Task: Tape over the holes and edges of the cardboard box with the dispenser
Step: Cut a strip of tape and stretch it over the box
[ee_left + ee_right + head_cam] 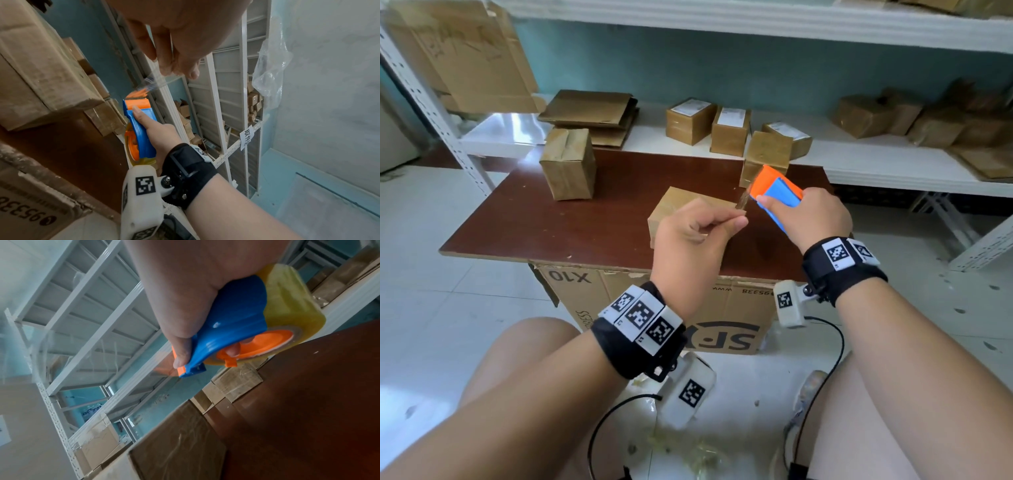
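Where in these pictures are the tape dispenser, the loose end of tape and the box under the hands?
tape dispenser (pixel 779 190): head view, on its blue handle.
loose end of tape (pixel 153 81): left wrist view, on the clear strip.
cardboard box (pixel 671 205): head view, on its top face.

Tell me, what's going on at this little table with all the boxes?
A person is getting ready to tape up a cardboard box on the brown table. The right hand grips a blue and orange tape dispenser, held in the air above the table. The left hand pinches the loose end of the clear tape and draws it out from the dispenser. No tape from this strip touches the box yet. More boxes stand on the table and the white shelf behind.
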`<state>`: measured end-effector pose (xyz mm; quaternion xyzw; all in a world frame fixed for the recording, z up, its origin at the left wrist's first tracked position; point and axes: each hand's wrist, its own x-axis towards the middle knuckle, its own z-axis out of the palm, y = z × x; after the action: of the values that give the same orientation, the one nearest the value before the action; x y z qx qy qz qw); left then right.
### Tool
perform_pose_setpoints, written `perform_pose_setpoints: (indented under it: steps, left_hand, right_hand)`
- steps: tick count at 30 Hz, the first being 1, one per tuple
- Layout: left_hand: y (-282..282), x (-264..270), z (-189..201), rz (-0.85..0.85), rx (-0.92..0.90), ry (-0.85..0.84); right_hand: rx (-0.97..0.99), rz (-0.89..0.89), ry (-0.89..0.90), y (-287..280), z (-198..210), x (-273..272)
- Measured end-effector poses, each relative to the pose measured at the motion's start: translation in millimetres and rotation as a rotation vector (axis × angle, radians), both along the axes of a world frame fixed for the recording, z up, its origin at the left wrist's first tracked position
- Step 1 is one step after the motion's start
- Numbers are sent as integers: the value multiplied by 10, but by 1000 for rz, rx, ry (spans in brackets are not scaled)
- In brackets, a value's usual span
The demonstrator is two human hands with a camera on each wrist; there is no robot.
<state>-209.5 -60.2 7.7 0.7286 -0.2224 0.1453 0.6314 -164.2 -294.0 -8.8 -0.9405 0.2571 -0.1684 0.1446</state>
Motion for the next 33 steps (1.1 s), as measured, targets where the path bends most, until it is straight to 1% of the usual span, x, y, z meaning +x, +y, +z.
perform_pose_setpoints:
  steps: [4,9,11,15,17,18,19,21,22,23,24,25,26,28,30,31,33]
  left_hand:
    - [63,60,11,14,5,-7]
    - [147,76,-27,8,76,-19]
    - [188,76,-9,19,118,-59]
    - [280,50,39,55,293,-276]
    - [306,39,87,81,299,-328]
    - [312,-10,129,76,289,-380]
    - [307,-125,191,42,276,-455]
    - [274,-448,290,-100,224,-625]
    - [265,-557,309,-163,184,-641]
    - [278,-570,305,-180,169,-594]
    - [319,-493,284,-148,176,-535]
    - [375,-357,264,-79,189,-462]
    - [450,-187,242,-12,202,-363]
    - [603,155,221,39,161,-70]
    - [729,398,211,13,-2,225]
    - [755,464,210,-46,-118,365]
    - [742,513,224,-198,-318,603]
  right_hand:
    - [2,4,53,64,-21,86]
    - [12,2,63,135,-116,113]
    - [-6,9,66,147,-124,134]
    - [-30,37,83,149,-99,122]
    - [-38,33,85,163,-87,108]
    - [-42,19,94,126,-93,102]
    - [-29,-8,118,42,-100,91]
    - [64,-85,177,-258,-93,54]
    - [117,-122,186,-427,-85,21]
    - [153,-137,174,-567,-76,-10]
    - [177,-122,153,-655,-76,-17]
    - [188,-88,141,-674,-80,9]
    - [199,-53,146,-632,-90,42]
    - [187,31,227,-507,-146,49]
    - [106,107,279,-376,-218,19]
    - [63,144,258,-304,-206,-14]
    - [54,221,104,-159,-117,-98]
